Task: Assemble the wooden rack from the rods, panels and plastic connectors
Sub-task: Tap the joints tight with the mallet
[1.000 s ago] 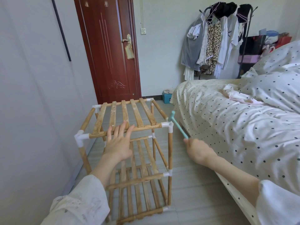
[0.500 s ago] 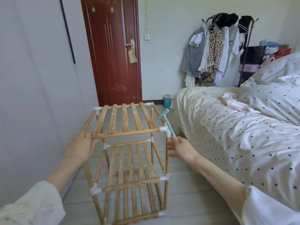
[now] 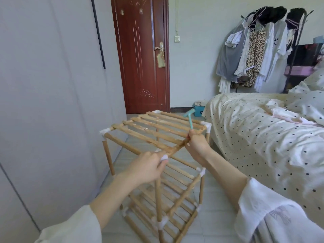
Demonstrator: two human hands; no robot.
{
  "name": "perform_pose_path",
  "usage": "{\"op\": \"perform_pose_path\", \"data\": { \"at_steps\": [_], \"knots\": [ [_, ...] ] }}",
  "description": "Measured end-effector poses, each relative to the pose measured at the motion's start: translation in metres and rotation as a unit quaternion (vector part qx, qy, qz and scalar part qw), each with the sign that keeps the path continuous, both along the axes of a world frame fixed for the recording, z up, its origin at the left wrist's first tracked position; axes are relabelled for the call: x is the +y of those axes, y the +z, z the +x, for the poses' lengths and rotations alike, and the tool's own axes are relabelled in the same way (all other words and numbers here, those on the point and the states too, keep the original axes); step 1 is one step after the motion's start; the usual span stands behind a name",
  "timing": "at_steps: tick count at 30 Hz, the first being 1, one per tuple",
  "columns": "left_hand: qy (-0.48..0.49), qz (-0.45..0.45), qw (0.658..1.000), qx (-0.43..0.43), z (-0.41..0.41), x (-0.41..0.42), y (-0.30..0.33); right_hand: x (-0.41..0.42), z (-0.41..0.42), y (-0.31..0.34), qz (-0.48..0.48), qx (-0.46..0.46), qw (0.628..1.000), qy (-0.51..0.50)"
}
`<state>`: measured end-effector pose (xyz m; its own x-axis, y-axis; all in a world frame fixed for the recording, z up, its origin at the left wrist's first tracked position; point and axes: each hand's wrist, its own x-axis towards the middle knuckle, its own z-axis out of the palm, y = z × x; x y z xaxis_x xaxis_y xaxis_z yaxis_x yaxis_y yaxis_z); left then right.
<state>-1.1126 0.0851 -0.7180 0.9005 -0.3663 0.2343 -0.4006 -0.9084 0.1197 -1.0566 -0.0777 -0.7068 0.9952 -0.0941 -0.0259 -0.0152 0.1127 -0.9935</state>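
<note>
Bedroom floor between wall and bed point(image 3: 254, 137): rack turned corner-on to the person.

Head view: the rack point(image 3: 157, 130) stands just ahead of both hands, tiers and white connectors fitted. A second ago the left hand point(image 3: 147, 170) lay flat on the top slats; now it grips the nearest top corner connector point(image 3: 164, 157). The right hand point(image 3: 197, 143) clasps the top rail just beyond, the small teal hammer point(image 3: 189, 118) pinched in its fingers. Turning the frame probably means checking or tapping remaining joints.
</note>
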Motion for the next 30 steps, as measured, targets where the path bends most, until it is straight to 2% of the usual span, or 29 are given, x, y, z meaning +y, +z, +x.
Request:
{"op": "perform_pose_path", "data": {
  "at_steps": [2,4,7,11,15,18,19,21,23,25,27,28,30],
  "knots": [
    [-0.055,-0.056,0.994,0.076,0.001,-0.007,0.001,-0.019,0.0,0.001,-0.002,0.011,1.0,-0.011],
    [-0.084,-0.048,0.991,0.091,0.002,-0.004,0.003,-0.036,-0.005,-0.004,0.014,0.027,0.999,-0.021],
    [-0.051,0.027,0.998,-0.006,0.01,0.009,-0.008,-0.058,-0.02,-0.011,-0.06,0.025,0.997,-0.036],
    [0.028,0.027,0.994,-0.098,0.019,-0.002,-0.025,-0.08,-0.039,-0.017,-0.23,0.007,0.973,-0.03],
    [0.042,0.031,0.995,-0.091,0.031,-0.053,-0.022,-0.097,-0.056,-0.008,-0.37,-0.119,0.915,-0.105],
    [0.056,0.022,0.994,-0.088,0.037,-0.094,-0.03,-0.11,-0.076,0.004,-0.353,-0.205,0.893,-0.191],
    [0.059,0.024,0.993,-0.099,0.039,-0.104,-0.033,-0.116,-0.078,0.003,-0.373,-0.206,0.883,-0.195],
    [0.063,0.027,0.991,-0.113,0.045,-0.113,-0.036,-0.128,-0.079,-0.002,-0.465,-0.148,0.86,-0.149],
    [0.064,0.02,0.991,-0.119,0.049,-0.115,-0.039,-0.141,-0.079,0.003,-0.512,-0.115,0.842,-0.121],
    [0.064,0.02,0.989,-0.129,0.05,-0.115,-0.041,-0.146,-0.082,0.02,-0.448,-0.167,0.857,-0.191],
    [0.062,0.015,0.988,-0.139,0.05,-0.115,-0.042,-0.144,-0.084,0.021,-0.394,-0.207,0.856,-0.263],
    [0.061,0.01,0.988,-0.138,0.05,-0.116,-0.042,-0.142,-0.083,0.013,-0.408,-0.177,0.864,-0.237],
    [0.06,0.003,0.989,-0.136,0.049,-0.116,-0.042,-0.136,-0.083,-0.012,-0.476,-0.04,0.873,-0.102]
  ]
}}
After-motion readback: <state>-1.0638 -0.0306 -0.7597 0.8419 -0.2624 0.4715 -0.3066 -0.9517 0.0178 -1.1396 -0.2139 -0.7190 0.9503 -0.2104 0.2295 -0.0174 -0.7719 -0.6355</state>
